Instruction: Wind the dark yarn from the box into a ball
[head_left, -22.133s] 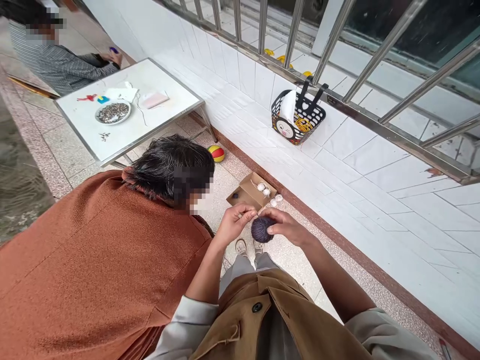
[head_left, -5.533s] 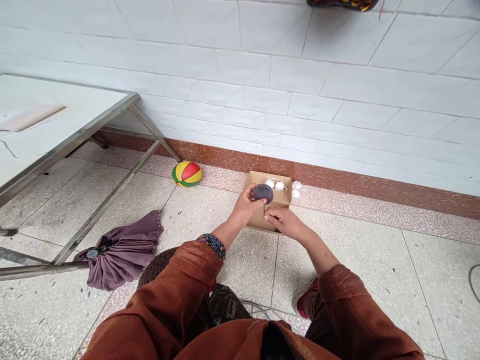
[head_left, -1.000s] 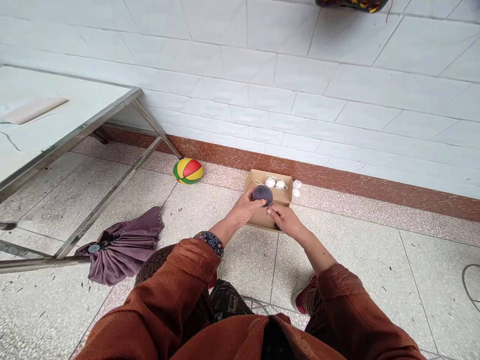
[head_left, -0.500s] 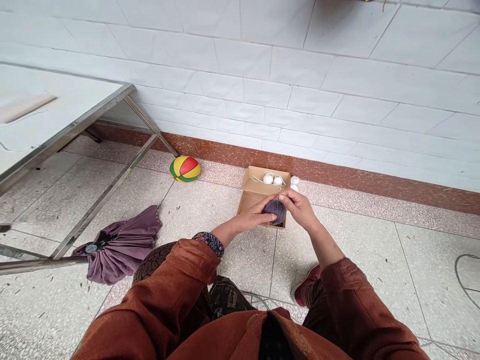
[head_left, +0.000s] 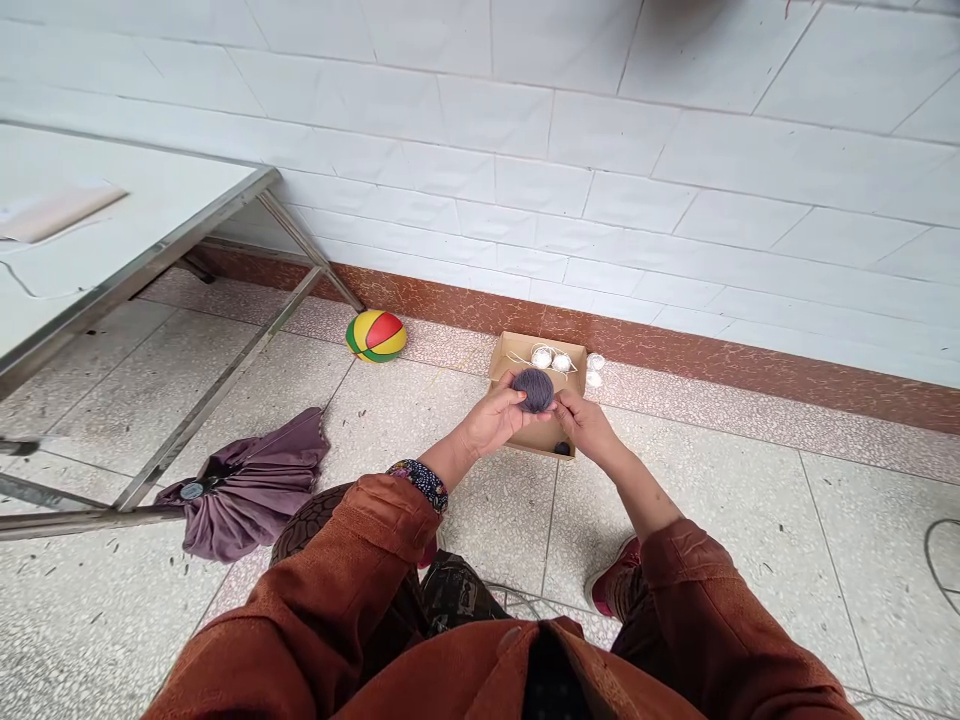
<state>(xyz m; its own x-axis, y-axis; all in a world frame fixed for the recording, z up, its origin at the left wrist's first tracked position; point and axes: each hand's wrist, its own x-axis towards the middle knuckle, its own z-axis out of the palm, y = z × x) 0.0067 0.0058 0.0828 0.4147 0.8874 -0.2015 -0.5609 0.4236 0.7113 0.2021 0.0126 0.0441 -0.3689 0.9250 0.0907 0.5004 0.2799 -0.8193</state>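
My left hand (head_left: 496, 418) holds a dark grey-purple ball of yarn (head_left: 533, 390), its thumb pressed on the near side. Just right of the ball is my right hand (head_left: 589, 425), fingers pinched together; whatever is between them, perhaps a strand, is too small to make out. Below and behind both hands lies an open cardboard box (head_left: 499, 350). Two white balls of yarn (head_left: 551, 358) with loose strands rest in its far part. A small dark round thing (head_left: 562, 448) sits in the near right corner. More white balls (head_left: 595, 366) are on the floor beside the box.
A multicoloured ball (head_left: 376, 336) lies by the wall, near the leg of a metal-framed table (head_left: 247, 185). Left of my legs is a purple folded umbrella (head_left: 255, 480). A tiled wall (head_left: 525, 190) closes off the far side. Cable (head_left: 934, 560) lies at the far right.
The yarn ball has moved up and left in my left hand and turned. My right hand has dropped from the ball's top to its right side, and the dark thing in the box now shows.
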